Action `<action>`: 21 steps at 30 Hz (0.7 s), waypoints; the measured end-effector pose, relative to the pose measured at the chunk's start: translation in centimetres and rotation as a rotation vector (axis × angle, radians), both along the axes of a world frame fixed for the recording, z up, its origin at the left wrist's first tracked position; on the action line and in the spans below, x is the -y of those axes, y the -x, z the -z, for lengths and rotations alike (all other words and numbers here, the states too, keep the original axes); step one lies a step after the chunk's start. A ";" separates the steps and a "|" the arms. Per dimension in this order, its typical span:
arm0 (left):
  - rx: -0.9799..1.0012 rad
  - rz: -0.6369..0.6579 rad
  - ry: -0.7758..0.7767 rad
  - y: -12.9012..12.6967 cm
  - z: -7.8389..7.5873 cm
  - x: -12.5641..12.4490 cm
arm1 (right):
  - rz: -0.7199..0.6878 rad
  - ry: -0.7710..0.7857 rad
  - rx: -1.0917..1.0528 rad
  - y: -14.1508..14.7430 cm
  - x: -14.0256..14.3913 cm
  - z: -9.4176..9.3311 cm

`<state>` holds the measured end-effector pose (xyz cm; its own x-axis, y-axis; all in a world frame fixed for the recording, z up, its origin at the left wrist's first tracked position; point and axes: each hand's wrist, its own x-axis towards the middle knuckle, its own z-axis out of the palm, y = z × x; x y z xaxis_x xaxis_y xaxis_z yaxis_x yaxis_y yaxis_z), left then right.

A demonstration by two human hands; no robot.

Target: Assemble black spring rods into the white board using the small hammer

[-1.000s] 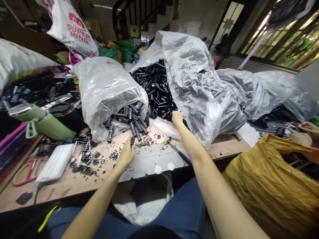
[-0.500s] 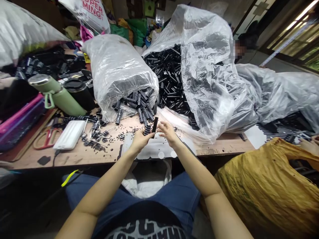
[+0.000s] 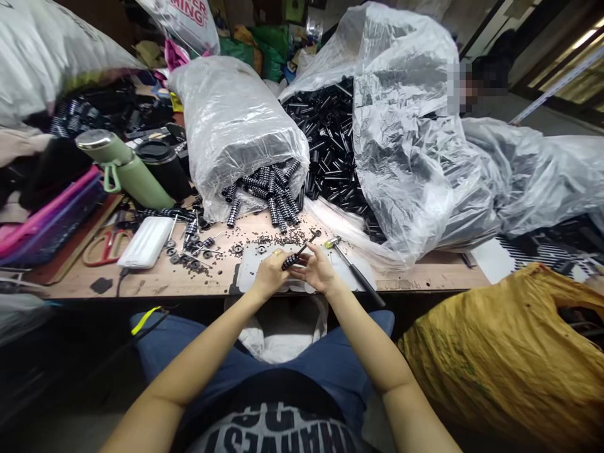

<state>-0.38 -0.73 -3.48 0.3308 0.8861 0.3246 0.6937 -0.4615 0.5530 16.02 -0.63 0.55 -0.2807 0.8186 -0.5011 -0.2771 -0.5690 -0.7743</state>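
Note:
My left hand (image 3: 271,274) is closed around a black-and-white patterned ribbed cylinder (image 3: 289,260), over the front of a pale board (image 3: 248,267). A thin dark rod with a round washer-like end (image 3: 316,234) sticks out from the cylinder toward the upper right. My right hand (image 3: 319,270) is closed on this rod, thumb and fingertips meeting near the cylinder; exactly where the fingers press is partly hidden. Just right of this hand lies a hammer (image 3: 356,272) with a yellowish head and black handle.
Similar patterned cylinders (image 3: 278,195) spill from a clear plastic bag (image 3: 236,119). Behind stands a heap of black tubes (image 3: 330,145). To the left are loose washers and pins (image 3: 191,255), a white power bank (image 3: 145,242), scissors (image 3: 106,246) and a green bottle (image 3: 134,173). A yellow sack (image 3: 500,333) is at right.
The black strip-like piece upright at my left hand no longer shows there; a thin rod now projects from the cylinder. My right hand has closed in on it. The view has shifted slightly.

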 end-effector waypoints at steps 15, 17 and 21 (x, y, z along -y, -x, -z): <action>0.382 -0.292 0.012 5.8 1.2 3.7 | -0.197 -1.062 1.426 -3.2 0.7 4.1; 0.503 -0.325 0.034 5.5 0.7 2.5 | -0.280 -1.078 1.421 -3.1 0.4 3.7; 0.667 -0.276 0.194 4.0 0.3 0.1 | -0.352 -1.054 1.349 -3.6 -0.5 3.4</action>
<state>-4.38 -0.83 -3.74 -0.1239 0.9702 0.2083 0.2593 -0.1710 0.9505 19.59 -0.18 -2.82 -0.3718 0.9165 0.1473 0.8322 0.3994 -0.3845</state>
